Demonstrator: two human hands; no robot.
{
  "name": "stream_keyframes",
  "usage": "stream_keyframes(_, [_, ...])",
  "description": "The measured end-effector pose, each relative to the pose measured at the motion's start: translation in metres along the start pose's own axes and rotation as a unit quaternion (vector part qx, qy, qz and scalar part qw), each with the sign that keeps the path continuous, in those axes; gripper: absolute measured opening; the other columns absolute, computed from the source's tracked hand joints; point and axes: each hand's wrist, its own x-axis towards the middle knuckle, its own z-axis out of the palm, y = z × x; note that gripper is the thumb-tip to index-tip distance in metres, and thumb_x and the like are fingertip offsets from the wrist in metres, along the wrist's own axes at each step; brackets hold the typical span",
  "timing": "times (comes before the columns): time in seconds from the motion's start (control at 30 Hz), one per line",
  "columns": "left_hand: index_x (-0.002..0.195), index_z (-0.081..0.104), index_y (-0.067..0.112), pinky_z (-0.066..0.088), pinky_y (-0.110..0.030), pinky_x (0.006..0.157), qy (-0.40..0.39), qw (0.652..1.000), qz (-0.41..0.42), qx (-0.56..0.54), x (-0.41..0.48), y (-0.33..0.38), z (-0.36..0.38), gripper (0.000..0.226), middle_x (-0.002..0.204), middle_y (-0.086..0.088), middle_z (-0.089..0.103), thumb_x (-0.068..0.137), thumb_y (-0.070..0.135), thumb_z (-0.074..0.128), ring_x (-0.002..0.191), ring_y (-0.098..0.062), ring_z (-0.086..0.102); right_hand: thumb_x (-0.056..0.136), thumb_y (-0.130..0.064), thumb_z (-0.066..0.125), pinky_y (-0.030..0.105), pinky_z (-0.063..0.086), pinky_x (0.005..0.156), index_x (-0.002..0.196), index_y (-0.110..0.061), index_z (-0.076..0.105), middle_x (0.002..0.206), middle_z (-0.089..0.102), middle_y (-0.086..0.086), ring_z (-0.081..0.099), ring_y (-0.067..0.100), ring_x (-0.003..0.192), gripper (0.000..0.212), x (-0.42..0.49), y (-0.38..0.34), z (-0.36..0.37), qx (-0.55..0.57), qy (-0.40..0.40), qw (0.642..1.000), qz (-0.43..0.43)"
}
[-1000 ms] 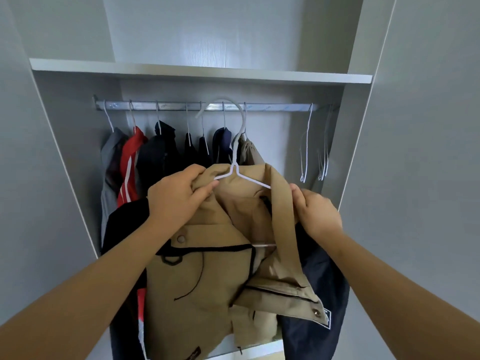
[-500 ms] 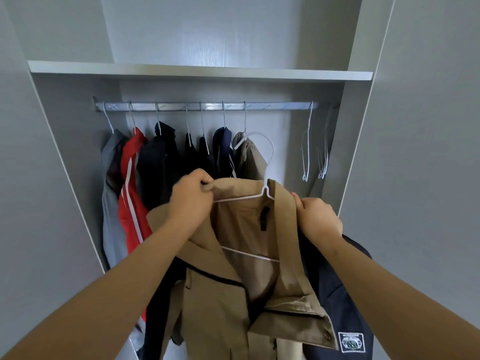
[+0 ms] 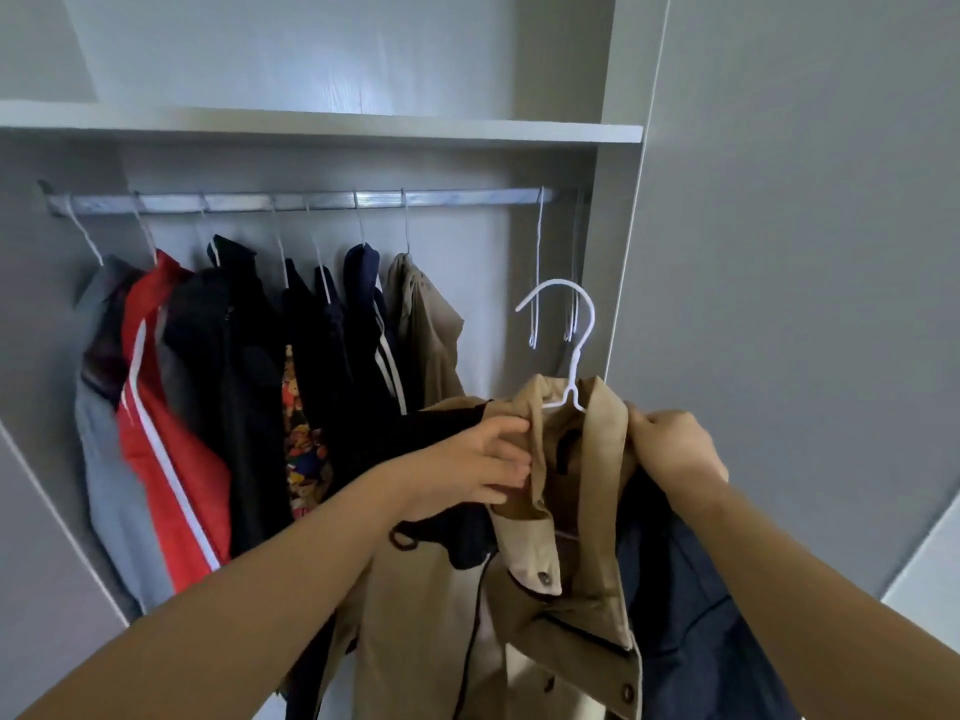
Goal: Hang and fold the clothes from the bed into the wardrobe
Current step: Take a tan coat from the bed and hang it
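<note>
Tan coat (image 3: 582, 511) on white hanger (image 3: 571, 356): held up before the wardrobe (image 3: 615, 241), right of the hung garments (image 3: 249, 381), hook free below the rail (image 3: 311, 201). Left hand (image 3: 467, 470) pinches its left collar edge; right hand (image 3: 670, 449) clutches its right shoulder. Navy garment (image 3: 675, 615) hangs beneath the right arm.

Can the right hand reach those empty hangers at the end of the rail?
Probably yes: nothing blocks the way up to the empty hangers. But the right hand grips the tan jacket, so it would have to let go first, leaving the left hand holding it.
</note>
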Motion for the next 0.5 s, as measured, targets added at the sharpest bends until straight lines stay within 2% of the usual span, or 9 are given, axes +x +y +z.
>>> stream_keyframes(0.07, [0.121, 0.050, 0.028, 0.052, -0.025, 0.085, -0.017, 0.999, -0.009, 0.042, 0.009, 0.011, -0.001, 0.032, 0.113, -0.001, 0.061, 0.093, 0.016, 0.055, 0.103, -0.013, 0.063, 0.089, -0.050, 0.045, 0.032, 0.044, 0.066, 0.059, -0.010, 0.055, 0.066, 0.059, 0.006, 0.056, 0.023, 0.066, 0.051, 0.007, 0.017, -0.014, 0.020, -0.013, 1.000, 0.016])
stream_keyframes(0.17, [0.100, 0.060, 0.025, 0.053, -0.026, 0.085, 0.030, 0.996, -0.016, 0.077, 0.032, 0.025, 0.002, 0.011, 0.101, 0.001, 0.064, 0.094, 0.024, 0.051, 0.093, -0.010, 0.066, 0.086, -0.047, 0.053, 0.032, 0.042, 0.061, 0.056, -0.008, 0.055, 0.064, 0.060, 0.008, 0.056, 0.024, 0.064, 0.049, 0.020, 0.039, -0.037, 0.061, -0.025, 0.997, 0.029])
stream_keyframes(0.3, [0.092, 0.060, 0.025, 0.052, -0.026, 0.079, 0.084, 0.992, -0.036, 0.085, 0.063, 0.033, 0.010, 0.013, 0.093, 0.003, 0.066, 0.096, 0.024, 0.048, 0.086, -0.009, 0.065, 0.084, -0.043, 0.059, 0.032, 0.043, 0.059, 0.063, -0.005, 0.062, 0.071, 0.064, 0.012, 0.058, 0.026, 0.069, 0.044, 0.031, 0.058, -0.059, 0.109, -0.052, 0.991, 0.054])
stream_keyframes(0.4, [0.089, 0.060, 0.025, 0.052, -0.026, 0.076, 0.130, 0.987, -0.048, 0.080, 0.088, 0.035, 0.017, 0.012, 0.087, 0.004, 0.067, 0.094, 0.023, 0.050, 0.081, -0.007, 0.067, 0.084, -0.041, 0.061, 0.032, 0.044, 0.069, 0.076, -0.007, 0.064, 0.085, 0.065, 0.010, 0.058, 0.027, 0.081, 0.036, 0.045, 0.071, -0.066, 0.137, -0.055, 0.987, 0.058])
stream_keyframes(0.5, [0.089, 0.060, 0.025, 0.051, -0.024, 0.067, 0.182, 0.980, -0.066, 0.053, 0.105, 0.033, 0.021, 0.009, 0.087, 0.004, 0.065, 0.094, 0.023, 0.052, 0.079, -0.008, 0.066, 0.088, -0.030, 0.060, 0.031, 0.042, 0.077, 0.083, -0.015, 0.063, 0.091, 0.063, 0.003, 0.057, 0.021, 0.086, 0.015, 0.055, 0.077, -0.063, 0.204, -0.070, 0.975, 0.049])
